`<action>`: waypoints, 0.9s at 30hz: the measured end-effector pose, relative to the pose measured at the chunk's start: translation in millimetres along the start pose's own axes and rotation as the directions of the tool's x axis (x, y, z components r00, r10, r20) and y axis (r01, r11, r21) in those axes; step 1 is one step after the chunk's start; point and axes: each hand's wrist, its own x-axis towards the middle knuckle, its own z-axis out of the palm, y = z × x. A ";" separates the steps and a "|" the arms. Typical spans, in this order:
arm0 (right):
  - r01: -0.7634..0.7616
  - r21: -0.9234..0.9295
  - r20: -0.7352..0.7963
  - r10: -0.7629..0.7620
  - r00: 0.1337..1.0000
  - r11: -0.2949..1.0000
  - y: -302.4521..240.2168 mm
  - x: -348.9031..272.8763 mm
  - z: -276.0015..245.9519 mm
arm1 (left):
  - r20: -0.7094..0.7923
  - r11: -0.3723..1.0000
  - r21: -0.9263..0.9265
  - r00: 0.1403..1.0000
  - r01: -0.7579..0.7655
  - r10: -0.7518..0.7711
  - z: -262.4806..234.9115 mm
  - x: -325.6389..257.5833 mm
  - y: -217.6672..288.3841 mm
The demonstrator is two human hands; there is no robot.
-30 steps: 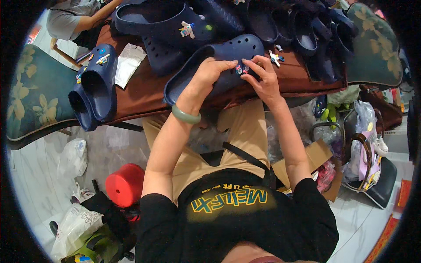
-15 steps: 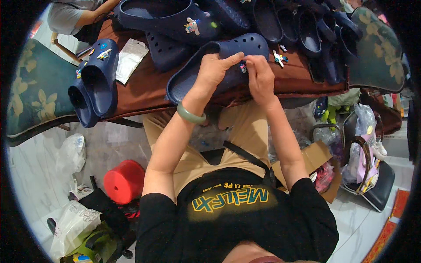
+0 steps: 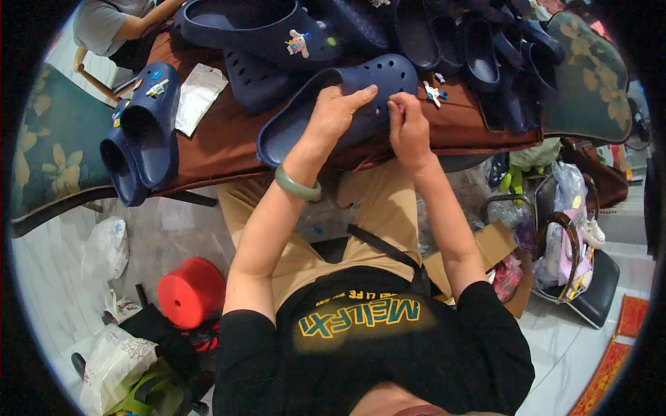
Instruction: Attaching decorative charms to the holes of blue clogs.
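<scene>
A navy blue clog [image 3: 281, 133] with round holes lies tilted on the brown cloth in front of me. My left hand [image 3: 333, 116] grips its upper, thumb stretched along the holed top and the other fingers hidden. Beside the clog's toe, my right hand [image 3: 409, 130] pinches a small shoe charm [image 3: 402, 109] that shows a bit of pink; the fingers cover most of it. A white character charm [image 3: 435, 95] lies on the cloth to the right of the toe, near a smaller white piece [image 3: 439, 78]. Behind, another clog [image 3: 239, 35] carries a white charm [image 3: 298, 43].
A pair of charmed clogs [image 3: 156, 128] stands at the table's left end, beside a white packet [image 3: 200, 97]. Several more clogs [image 3: 481, 52] crowd the back right. Another person's arm [image 3: 149, 19] shows at far left. A red stool [image 3: 191, 292] and bags [image 3: 118, 360] are on the floor.
The charm was against the clog's holes; now my right hand has it slightly away, with a bare hole showing. My left hand keeps its grip. The whole view has shifted slightly.
</scene>
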 end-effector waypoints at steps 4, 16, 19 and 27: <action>-0.078 -0.208 -0.113 0.055 0.992 0.975 52.7 15.2 -33.5 | -0.002 0.998 0.031 0.999 0.046 -0.046 2.0 -5.0 9.3; 0.174 -0.605 0.256 -0.018 0.967 0.777 106.8 16.7 -65.8 | -0.013 0.998 0.062 0.999 0.033 -0.032 2.5 -6.7 7.4; 0.210 -0.675 0.255 -0.043 0.966 0.707 118.0 15.7 -66.5 | 0.042 0.998 0.013 0.997 0.067 -0.068 5.8 -4.5 7.9; 0.205 -0.428 -0.040 -0.245 0.969 0.880 47.7 41.7 -49.5 | 0.123 0.997 -0.039 0.990 -0.065 0.069 6.8 -13.3 -3.5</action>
